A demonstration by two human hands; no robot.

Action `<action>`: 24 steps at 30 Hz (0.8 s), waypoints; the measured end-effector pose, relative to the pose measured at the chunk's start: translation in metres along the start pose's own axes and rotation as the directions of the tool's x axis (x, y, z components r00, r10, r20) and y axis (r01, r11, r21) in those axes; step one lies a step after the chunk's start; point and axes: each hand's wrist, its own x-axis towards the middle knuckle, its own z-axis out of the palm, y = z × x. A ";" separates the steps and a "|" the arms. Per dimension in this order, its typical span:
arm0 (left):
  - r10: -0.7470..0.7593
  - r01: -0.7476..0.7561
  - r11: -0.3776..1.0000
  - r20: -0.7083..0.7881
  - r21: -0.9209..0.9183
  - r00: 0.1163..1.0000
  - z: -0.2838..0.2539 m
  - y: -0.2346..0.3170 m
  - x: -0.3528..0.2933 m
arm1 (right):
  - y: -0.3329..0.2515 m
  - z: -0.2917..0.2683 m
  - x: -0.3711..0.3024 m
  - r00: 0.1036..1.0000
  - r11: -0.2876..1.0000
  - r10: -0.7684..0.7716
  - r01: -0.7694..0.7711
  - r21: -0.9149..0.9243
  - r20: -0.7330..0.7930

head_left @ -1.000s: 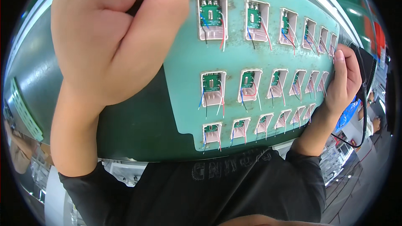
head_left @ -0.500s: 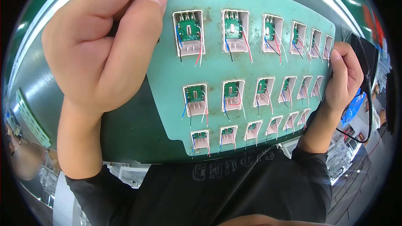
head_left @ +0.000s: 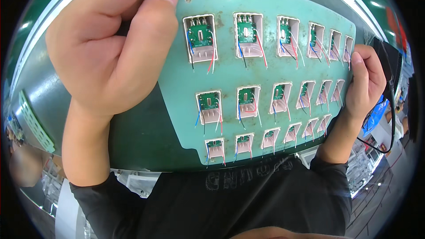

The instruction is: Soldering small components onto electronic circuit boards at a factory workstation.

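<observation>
**Holding the loaded fixture panel level**

The pale green fixture panel (head_left: pixel 265 71) is lifted close to the face, above the dark green table (head_left: pixel 141 137), and spans from one hand to the other. Judging by that span, keeping both ends at even height matters most, so nothing slides in its pocket.

The left hand (head_left: pixel 110 53) is clenched on the panel's upper left corner, thumb on the front face. The right hand (head_left: pixel 361 86) grasps the right edge, fingers curled over the rim. Both grips sit on bare margin, which looks wise.

Three rows of white pockets each carry a small green circuit board (head_left: pixel 200 35). Thin red, blue, black and white wires (head_left: pixel 212 59) hang loose below them; thumbs should stay clear of these.
</observation>
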 end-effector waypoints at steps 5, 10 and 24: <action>0.016 -0.016 1.000 0.004 -0.010 1.000 0.001 0.000 0.000 | 0.000 0.000 0.000 1.000 0.999 -0.006 0.005 0.049 0.020; -0.020 0.020 1.000 -0.006 0.008 1.000 0.003 0.001 0.000 | 0.002 -0.002 0.000 0.999 0.999 0.002 -0.004 0.053 0.034; -0.047 0.046 0.998 0.003 0.035 0.999 0.003 0.002 0.001 | 0.004 -0.007 0.001 0.999 1.000 -0.004 0.003 0.030 0.037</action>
